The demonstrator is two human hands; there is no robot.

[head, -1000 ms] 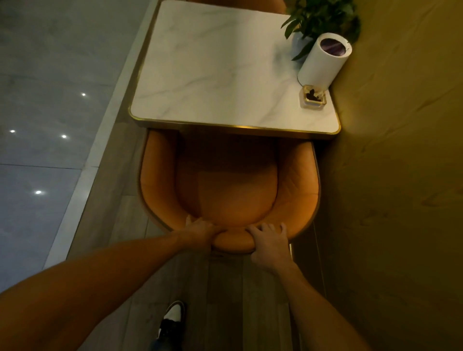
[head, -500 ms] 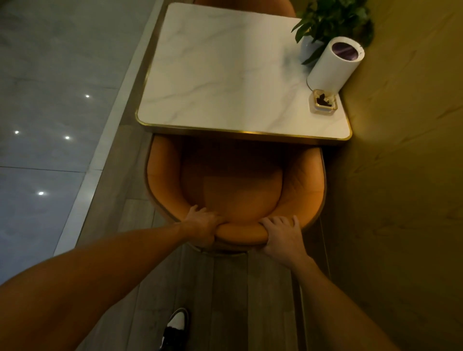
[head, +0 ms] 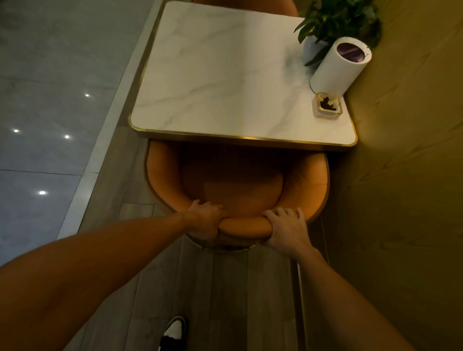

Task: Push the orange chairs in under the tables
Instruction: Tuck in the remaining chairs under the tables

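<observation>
An orange tub chair (head: pixel 240 190) stands in front of me, its seat front tucked under the near edge of a white marble table (head: pixel 225 82) with a gold rim. My left hand (head: pixel 204 220) grips the top of the chair's backrest on the left, fingers curled over the padded edge. My right hand (head: pixel 288 230) grips the same backrest top on the right. The back of a second orange chair (head: pixel 245 2) shows at the table's far side, mostly hidden.
A white cylinder (head: pixel 338 65), a potted plant (head: pixel 335 22) and a glass ashtray (head: pixel 327 105) sit at the table's right side. A yellow-lit wall (head: pixel 406 175) runs close along the right. Grey tiled floor (head: pixel 45 100) lies left; my shoe (head: pixel 174 333) stands on wooden planks.
The chair has slid forward, further under the table, with both hands still on its backrest. I have stepped closer and the view has shifted right.
</observation>
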